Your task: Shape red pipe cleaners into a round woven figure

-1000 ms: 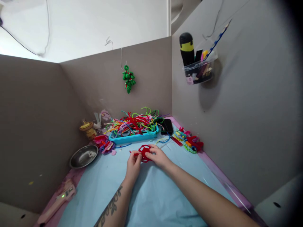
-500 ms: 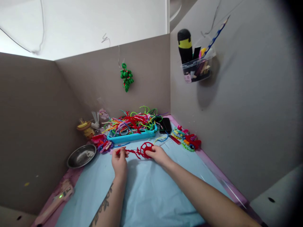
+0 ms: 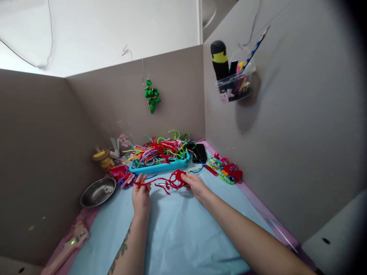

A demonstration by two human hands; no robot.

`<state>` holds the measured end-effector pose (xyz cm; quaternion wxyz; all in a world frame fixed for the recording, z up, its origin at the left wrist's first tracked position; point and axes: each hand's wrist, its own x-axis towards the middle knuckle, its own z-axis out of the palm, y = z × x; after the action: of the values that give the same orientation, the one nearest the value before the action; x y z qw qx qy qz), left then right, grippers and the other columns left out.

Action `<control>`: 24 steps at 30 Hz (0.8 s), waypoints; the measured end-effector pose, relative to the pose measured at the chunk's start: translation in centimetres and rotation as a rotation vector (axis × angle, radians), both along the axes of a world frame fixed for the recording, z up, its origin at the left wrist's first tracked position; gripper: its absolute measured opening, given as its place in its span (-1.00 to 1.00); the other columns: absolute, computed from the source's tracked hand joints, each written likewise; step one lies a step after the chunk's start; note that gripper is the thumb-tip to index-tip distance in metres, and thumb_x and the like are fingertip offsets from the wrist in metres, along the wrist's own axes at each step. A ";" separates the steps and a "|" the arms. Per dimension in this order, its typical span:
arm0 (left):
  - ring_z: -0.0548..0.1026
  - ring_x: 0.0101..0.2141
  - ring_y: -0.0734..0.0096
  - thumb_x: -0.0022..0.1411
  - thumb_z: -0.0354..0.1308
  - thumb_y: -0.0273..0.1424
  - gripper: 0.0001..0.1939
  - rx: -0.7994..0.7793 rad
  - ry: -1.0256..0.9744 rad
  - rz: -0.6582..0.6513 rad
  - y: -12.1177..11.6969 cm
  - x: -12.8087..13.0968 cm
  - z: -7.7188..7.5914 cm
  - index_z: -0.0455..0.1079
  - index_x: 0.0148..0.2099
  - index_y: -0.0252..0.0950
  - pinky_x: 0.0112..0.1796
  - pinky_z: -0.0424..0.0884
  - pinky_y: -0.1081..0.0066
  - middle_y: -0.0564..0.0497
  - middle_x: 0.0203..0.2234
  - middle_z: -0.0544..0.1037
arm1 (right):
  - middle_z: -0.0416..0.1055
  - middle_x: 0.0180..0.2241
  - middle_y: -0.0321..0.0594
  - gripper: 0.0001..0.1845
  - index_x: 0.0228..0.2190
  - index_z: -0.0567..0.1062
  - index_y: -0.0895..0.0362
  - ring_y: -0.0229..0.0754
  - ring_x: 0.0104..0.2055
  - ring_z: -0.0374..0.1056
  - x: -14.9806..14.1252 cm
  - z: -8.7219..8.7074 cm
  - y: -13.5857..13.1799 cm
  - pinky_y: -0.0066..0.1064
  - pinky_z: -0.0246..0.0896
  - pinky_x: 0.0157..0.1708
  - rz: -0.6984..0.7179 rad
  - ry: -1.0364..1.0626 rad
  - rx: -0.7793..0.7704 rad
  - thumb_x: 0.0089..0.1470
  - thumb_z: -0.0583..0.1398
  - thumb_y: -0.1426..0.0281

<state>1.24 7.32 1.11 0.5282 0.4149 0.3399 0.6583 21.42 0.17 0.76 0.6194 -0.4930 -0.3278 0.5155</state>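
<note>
In my right hand (image 3: 195, 185) I grip a red looped piece (image 3: 177, 178), which looks like fuzzy yarn or pipe cleaner bent into open rings. A thin silver tool (image 3: 163, 185) pokes out of it to the left; its kind is unclear. My left hand (image 3: 141, 193) pinches a red strand (image 3: 146, 183) between its fingers, the other fingers raised. This strand runs rightward towards the looped piece. Both hands are above the blue cloth (image 3: 177, 233), just in front of the tray.
A blue tray (image 3: 160, 167) heaped with coloured strands stands at the back. Left are a metal bowl (image 3: 94, 196) with small white bits and a pink glue gun (image 3: 70, 244). Right are a phone (image 3: 200, 152) and colourful craft pieces (image 3: 229, 172). A plastic box (image 3: 233, 89) hangs on the wall.
My left hand has shifted slightly left and up, and the strand beside it now lies more separate from the silver tool. The red looped piece has tilted and looks less round.
</note>
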 end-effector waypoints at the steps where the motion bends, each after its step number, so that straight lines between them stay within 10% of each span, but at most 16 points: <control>1: 0.38 -0.56 0.64 -0.07 0.19 -0.41 -0.59 -0.040 -0.040 0.020 0.1 -0.1 0.0 0.34 -0.09 -0.20 -0.53 0.26 0.57 -0.03 -0.20 0.49 | 0.15 -0.74 -0.42 -0.55 -0.65 0.32 0.16 -0.40 -0.67 -0.02 0.0 0.1 -0.1 -0.50 -0.19 -0.65 0.020 0.004 0.025 -0.24 0.24 0.01; 7: 0.26 -0.67 0.61 -0.07 0.25 -0.27 -0.74 -0.208 0.123 -0.497 -1.5 0.9 0.1 0.34 -0.41 -0.35 -0.63 0.14 0.58 0.08 -0.66 0.38 | 0.12 -0.72 -0.42 -0.54 -0.62 0.31 0.14 -0.41 -0.68 -0.06 0.0 1.1 -0.9 -0.50 -0.21 -0.66 0.236 0.034 0.105 -0.22 0.22 -0.01; 12: 0.23 -0.66 0.64 -0.09 0.28 -0.29 -0.72 0.035 0.296 -0.418 -3.2 2.5 -0.2 0.26 -0.45 -0.31 -0.60 0.11 0.58 0.15 -0.64 0.35 | 0.09 -0.72 -0.44 -0.52 -0.64 0.28 0.14 -0.40 -0.67 -0.06 0.0 1.7 -1.4 -0.50 -0.21 -0.63 0.279 -0.174 0.196 -0.17 0.19 -0.03; 18: 0.16 -0.72 0.64 -0.05 0.26 -0.20 -0.40 -0.030 0.397 -0.551 -4.6 3.4 0.2 0.26 0.03 -0.33 -0.64 0.02 0.58 0.22 -0.75 0.24 | 0.22 -0.62 -0.36 -0.50 -0.61 0.30 0.16 -0.35 -0.56 0.09 -0.4 1.4 -1.3 -0.49 -0.03 -0.52 0.326 -0.307 0.277 -0.17 0.18 -0.05; 24: 0.39 -0.56 0.53 -0.10 0.31 -0.25 -0.36 -0.187 0.115 -0.391 -5.3 4.3 0.4 0.29 0.04 -0.36 -0.53 0.22 0.55 0.03 -0.52 0.49 | 0.35 -0.50 -0.36 -0.58 -0.34 0.28 0.10 -0.29 -0.47 0.28 -1.8 0.6 -1.3 -0.45 0.15 -0.42 0.279 -0.016 0.230 -0.17 0.26 0.13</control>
<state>5.57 2.07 1.56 0.6619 0.4588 0.3421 0.4841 19.57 -1.12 1.39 0.5914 -0.3727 -0.4547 0.5519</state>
